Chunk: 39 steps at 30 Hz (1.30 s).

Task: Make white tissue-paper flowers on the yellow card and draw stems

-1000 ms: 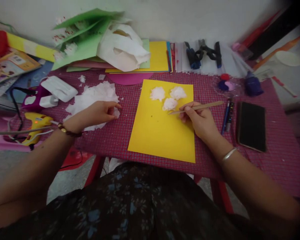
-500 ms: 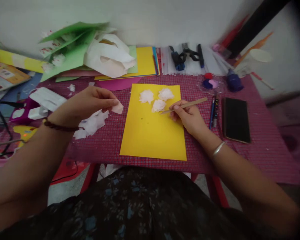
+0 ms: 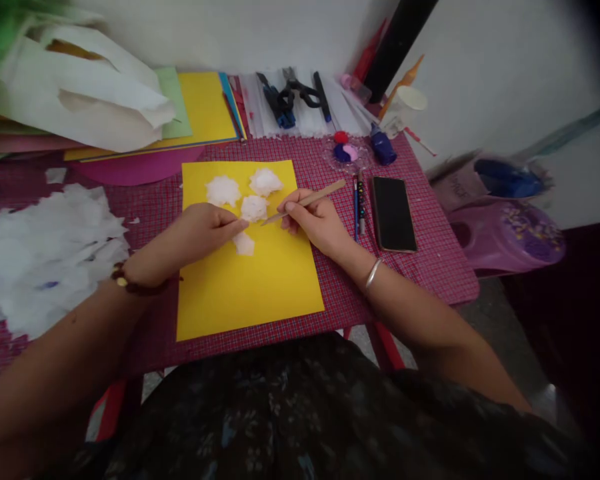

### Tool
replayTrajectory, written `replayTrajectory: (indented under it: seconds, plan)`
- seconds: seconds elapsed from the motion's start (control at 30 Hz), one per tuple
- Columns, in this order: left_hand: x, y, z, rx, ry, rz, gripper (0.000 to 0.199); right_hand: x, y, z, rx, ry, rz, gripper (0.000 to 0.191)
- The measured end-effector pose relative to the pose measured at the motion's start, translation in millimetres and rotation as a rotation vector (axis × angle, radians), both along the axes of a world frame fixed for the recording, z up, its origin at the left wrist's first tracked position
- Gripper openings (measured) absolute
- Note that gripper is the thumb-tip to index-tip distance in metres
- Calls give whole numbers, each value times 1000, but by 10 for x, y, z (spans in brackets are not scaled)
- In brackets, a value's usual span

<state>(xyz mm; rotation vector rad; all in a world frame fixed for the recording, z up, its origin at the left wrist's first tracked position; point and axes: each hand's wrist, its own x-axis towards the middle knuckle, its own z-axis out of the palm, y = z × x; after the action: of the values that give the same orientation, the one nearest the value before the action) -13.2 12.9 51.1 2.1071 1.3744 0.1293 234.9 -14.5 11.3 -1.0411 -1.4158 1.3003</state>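
Head view: left hand pinched on a white tissue-paper piece, over the yellow paper sheet and just below the tissue puffs. Right hand's grip closed round a flat wooden stick, tip near the lowest one. Judgement: centre piece on tip, press lightly, avoid crushing neighbours. Containers: clear scalloped dish holds red, dark blue, pink material; white cup, contents indistinct.
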Motion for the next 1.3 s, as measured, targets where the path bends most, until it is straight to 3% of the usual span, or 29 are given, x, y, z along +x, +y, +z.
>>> replayTrajectory:
  seconds: [0.07,0.17,0.27,0.33,0.4,0.53,0.7,0.97,1.1,1.3]
  plan:
    - [-46,-21,14,114,46,6,44,2,-1,-2,0,-1,0,19]
    - [-113,-62,53,166,-46,-1,29,6,1,-13,12,4,-3,20]
    - [-113,-124,77,229,-114,-169,22,10,8,-33,25,-4,-3,25]
    - [-74,-164,70,251,-76,-306,21,13,12,-45,37,-5,0,28]
    - [-19,-194,45,245,7,-352,22,16,14,-52,49,4,4,30]
    - [72,-236,-14,253,99,-271,23,17,8,-45,37,-2,3,27]
    - [73,-245,-44,259,24,-164,17,4,-10,2,11,-27,-5,29]
    - [-139,15,-138,-224,-501,194,24,30,-18,35,-26,-52,-26,26]
    - [-212,133,-208,-272,-606,317,26,56,-1,-19,-16,-29,-23,27]
    - [-284,180,-226,-306,-665,259,35,37,8,-87,32,-66,74,17]
